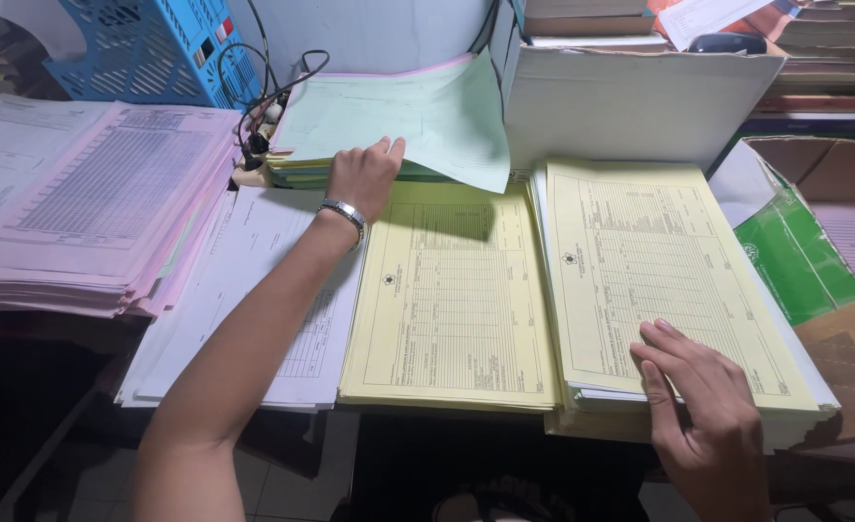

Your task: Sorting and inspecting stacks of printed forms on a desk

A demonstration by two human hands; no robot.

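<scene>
The left hand [362, 179] reaches to the upper middle of the frame, its fingers [389, 148] pinching the near edge of a green sheet [427, 116] lifted off a green stack [302, 166]. The sheet looks thin, light and floppy, sagging at its free corner, so it is best taken near an edge and easily creased. The right hand [703, 406], lower right, lies flat with fingers spread and released on a thick yellow form stack [640, 261], grasping nothing. A second yellow stack [452, 300] sits mid-frame, white sheets [263, 290] beside it and pink forms [99, 203] at left. The worktop is crowded: blue basket [147, 48] and cables [263, 106] behind, cardboard box [834, 290] at right
</scene>
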